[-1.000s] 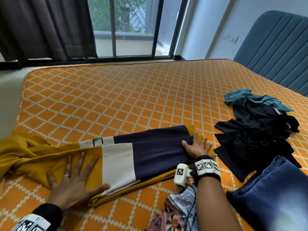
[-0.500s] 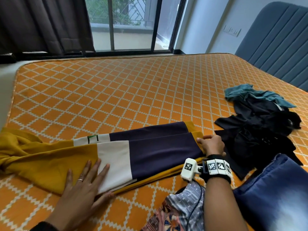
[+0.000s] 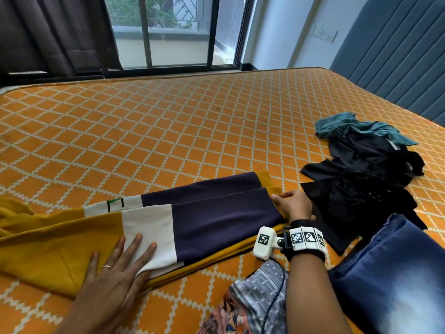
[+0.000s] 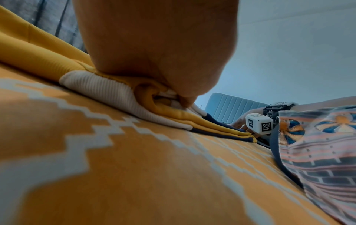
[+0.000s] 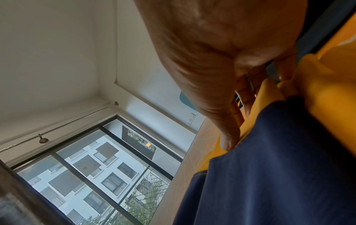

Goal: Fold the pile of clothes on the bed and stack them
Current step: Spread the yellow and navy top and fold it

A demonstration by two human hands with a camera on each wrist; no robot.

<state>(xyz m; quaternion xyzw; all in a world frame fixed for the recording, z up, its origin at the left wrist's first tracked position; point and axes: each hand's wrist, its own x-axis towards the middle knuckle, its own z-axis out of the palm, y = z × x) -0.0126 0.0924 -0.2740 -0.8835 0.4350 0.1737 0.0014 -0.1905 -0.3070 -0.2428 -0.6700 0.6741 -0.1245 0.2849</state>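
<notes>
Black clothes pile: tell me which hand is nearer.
Right. The right hand grips the folded garment's end beside the black clothes pile; the left hand presses its far end.

A person leans over a bed (image 3: 168, 131) covered in an orange lattice sheet, working on a mustard, white and navy garment (image 3: 192, 220) laid lengthwise. The left hand (image 3: 113, 280) lies flat, fingers spread, on its mustard and white part; the right hand (image 3: 292, 204) grips the navy end with curled fingers. Just beside that hand sits a heap of dark clothes (image 3: 361, 186) with a teal piece (image 3: 349, 127) at its far edge. Jeans (image 3: 395, 280) lie nearest the camera.
</notes>
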